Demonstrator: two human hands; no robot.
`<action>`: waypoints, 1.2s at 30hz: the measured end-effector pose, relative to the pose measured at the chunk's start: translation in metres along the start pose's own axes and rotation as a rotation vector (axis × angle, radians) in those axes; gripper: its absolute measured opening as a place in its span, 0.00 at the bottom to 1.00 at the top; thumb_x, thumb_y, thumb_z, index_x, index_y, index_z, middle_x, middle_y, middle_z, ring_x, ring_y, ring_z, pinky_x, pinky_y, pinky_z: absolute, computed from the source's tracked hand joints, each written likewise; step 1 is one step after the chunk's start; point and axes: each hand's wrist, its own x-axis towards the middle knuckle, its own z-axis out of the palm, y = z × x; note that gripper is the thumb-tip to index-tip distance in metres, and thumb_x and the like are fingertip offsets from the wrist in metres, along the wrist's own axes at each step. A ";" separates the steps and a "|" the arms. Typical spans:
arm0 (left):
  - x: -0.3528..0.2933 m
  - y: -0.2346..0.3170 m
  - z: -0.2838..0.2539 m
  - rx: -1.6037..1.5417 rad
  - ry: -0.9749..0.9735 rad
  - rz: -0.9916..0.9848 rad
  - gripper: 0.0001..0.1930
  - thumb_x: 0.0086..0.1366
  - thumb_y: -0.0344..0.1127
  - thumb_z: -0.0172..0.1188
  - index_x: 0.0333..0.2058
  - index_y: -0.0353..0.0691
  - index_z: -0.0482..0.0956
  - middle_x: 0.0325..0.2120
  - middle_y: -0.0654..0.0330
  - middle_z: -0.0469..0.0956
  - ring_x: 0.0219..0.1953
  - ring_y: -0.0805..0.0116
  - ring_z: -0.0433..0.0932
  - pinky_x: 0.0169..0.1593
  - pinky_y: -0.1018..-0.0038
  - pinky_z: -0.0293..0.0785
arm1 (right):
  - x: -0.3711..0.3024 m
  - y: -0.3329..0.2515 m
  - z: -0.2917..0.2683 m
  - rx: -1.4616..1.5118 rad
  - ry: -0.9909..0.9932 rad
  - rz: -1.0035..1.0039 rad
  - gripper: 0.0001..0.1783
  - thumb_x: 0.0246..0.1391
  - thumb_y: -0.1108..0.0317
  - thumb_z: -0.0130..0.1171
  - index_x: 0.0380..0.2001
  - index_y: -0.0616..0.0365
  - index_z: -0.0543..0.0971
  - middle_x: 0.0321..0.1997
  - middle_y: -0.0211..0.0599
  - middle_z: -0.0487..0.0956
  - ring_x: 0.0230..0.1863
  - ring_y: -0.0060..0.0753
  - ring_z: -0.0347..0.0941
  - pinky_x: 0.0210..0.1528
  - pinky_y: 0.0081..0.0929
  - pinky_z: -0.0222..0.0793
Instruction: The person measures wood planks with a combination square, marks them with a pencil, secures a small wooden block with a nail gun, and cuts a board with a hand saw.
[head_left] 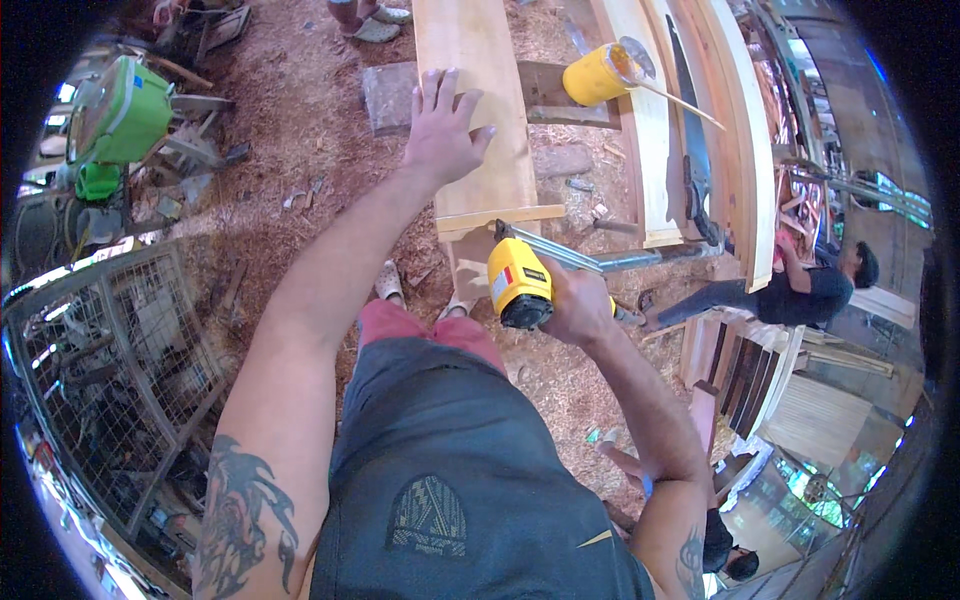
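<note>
My left hand (pixel 444 128) lies flat on a long pale wooden board (pixel 468 45), fingers spread and pointing away from me. My right hand (pixel 578 305) is wrapped round the grip of a yellow and black nail gun (pixel 519 280). The dark nose of the gun is close to a thin wood strip (pixel 505 217) that lies across the near end of the board. Whether the nose touches the strip I cannot tell. A silvery magazine runs off to the right from the nose.
A yellow bucket (pixel 597 76) with a stick stands right of the board, beside more long planks (pixel 735 120) and a handsaw (pixel 697 185). A green box (pixel 122 112) is at left, above a wire mesh panel (pixel 150 340). Other people (pixel 815 285) sit at right; sawdust covers the ground.
</note>
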 end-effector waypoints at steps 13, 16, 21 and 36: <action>0.000 -0.001 -0.004 0.000 -0.024 -0.022 0.30 0.62 0.51 0.64 0.60 0.45 0.72 0.68 0.44 0.56 0.73 0.41 0.47 0.72 0.41 0.46 | 0.010 0.001 -0.006 0.022 -0.077 0.014 0.40 0.40 0.56 0.75 0.58 0.52 0.73 0.29 0.47 0.84 0.29 0.53 0.82 0.33 0.47 0.78; 0.000 0.001 -0.005 0.009 -0.032 -0.027 0.30 0.63 0.51 0.64 0.60 0.46 0.72 0.69 0.44 0.55 0.73 0.40 0.46 0.72 0.40 0.46 | 0.013 0.003 -0.011 0.042 -0.108 0.024 0.40 0.40 0.56 0.74 0.58 0.52 0.73 0.29 0.47 0.84 0.29 0.54 0.82 0.34 0.48 0.77; -0.001 0.003 -0.003 0.038 -0.027 -0.017 0.30 0.63 0.51 0.63 0.60 0.45 0.72 0.69 0.43 0.54 0.73 0.37 0.46 0.72 0.39 0.46 | 0.022 0.007 -0.022 -0.024 -0.218 0.017 0.36 0.40 0.55 0.74 0.55 0.49 0.75 0.27 0.47 0.83 0.29 0.54 0.81 0.34 0.49 0.77; -0.001 -0.001 -0.004 -0.014 0.009 -0.017 0.30 0.61 0.49 0.65 0.60 0.47 0.72 0.68 0.44 0.57 0.73 0.39 0.47 0.72 0.40 0.48 | 0.026 0.001 -0.026 -0.033 -0.266 0.095 0.40 0.36 0.59 0.77 0.56 0.53 0.75 0.34 0.47 0.85 0.36 0.55 0.82 0.39 0.47 0.79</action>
